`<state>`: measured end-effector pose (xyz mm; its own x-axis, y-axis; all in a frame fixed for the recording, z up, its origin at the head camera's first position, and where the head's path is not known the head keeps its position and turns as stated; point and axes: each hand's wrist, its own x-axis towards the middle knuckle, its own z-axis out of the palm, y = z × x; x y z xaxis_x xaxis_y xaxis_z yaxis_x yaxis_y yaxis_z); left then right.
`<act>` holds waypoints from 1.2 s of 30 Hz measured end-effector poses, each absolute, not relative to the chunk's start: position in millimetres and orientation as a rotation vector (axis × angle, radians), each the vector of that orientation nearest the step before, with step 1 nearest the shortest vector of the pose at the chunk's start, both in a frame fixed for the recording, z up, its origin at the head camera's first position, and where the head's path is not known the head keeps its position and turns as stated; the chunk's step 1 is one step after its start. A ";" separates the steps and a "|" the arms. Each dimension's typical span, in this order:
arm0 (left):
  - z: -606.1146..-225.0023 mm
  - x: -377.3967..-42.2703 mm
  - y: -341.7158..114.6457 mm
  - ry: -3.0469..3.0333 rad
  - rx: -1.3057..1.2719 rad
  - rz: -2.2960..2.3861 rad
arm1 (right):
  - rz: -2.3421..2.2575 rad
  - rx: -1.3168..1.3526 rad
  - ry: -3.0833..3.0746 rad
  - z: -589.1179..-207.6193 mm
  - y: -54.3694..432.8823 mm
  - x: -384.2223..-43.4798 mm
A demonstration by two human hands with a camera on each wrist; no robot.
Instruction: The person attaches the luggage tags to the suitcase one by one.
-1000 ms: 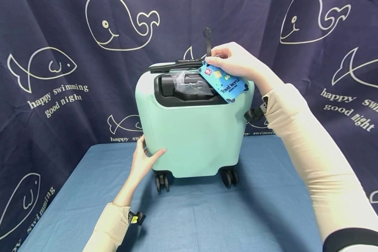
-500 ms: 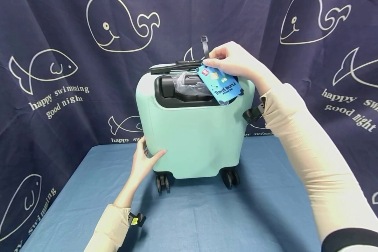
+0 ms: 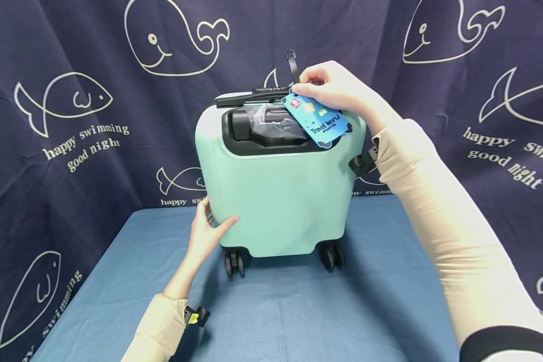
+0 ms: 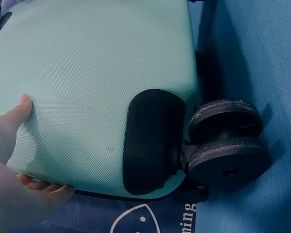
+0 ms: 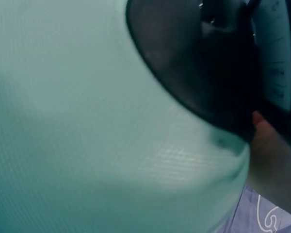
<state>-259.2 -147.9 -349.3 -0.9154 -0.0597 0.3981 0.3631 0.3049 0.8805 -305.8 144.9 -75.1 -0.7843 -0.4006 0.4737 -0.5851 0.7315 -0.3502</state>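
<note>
A small mint-green suitcase (image 3: 280,201) stands upright on its black wheels (image 3: 233,262) on a blue-covered table (image 3: 276,311). My left hand (image 3: 208,229) rests flat against its lower left corner, thumb on the front and fingers round the side; the left wrist view shows the shell (image 4: 92,87) and a double wheel (image 4: 228,145). My right hand (image 3: 332,88) sits on top of the case and pinches the black strap (image 3: 291,65) of a blue luggage tag (image 3: 317,120) that hangs over the recessed black handle well (image 3: 262,130). The right wrist view shows only blurred green shell (image 5: 87,121).
A dark navy curtain (image 3: 72,100) printed with white whales and fish closes in the back and both sides of the table. Clear plastic wrap (image 3: 271,120) covers the handle in the well. Blue tabletop lies in front of the case.
My right hand has shifted the tag slightly left and up, and the black strap has tilted and dropped a little. The left hand and the suitcase have stayed put.
</note>
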 end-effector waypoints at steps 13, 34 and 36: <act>-348.9 -259.5 -147.3 -2.213 -0.262 -1.642 | 0.881 0.807 -2.454 -80.3 145.5 -322.6; -350.5 -258.1 -144.9 -2.192 -0.268 -1.598 | 1.020 0.644 -2.486 -81.2 141.6 -326.5; -350.4 -257.1 -145.1 -2.192 -0.264 -1.605 | 1.031 0.632 -2.479 -82.0 141.0 -326.5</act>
<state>-257.1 -145.1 -350.4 -0.8986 -0.0867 0.4302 0.3840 0.3193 0.8664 -326.5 141.0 -82.0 -0.8261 -0.2569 0.5015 -0.5368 0.6293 -0.5619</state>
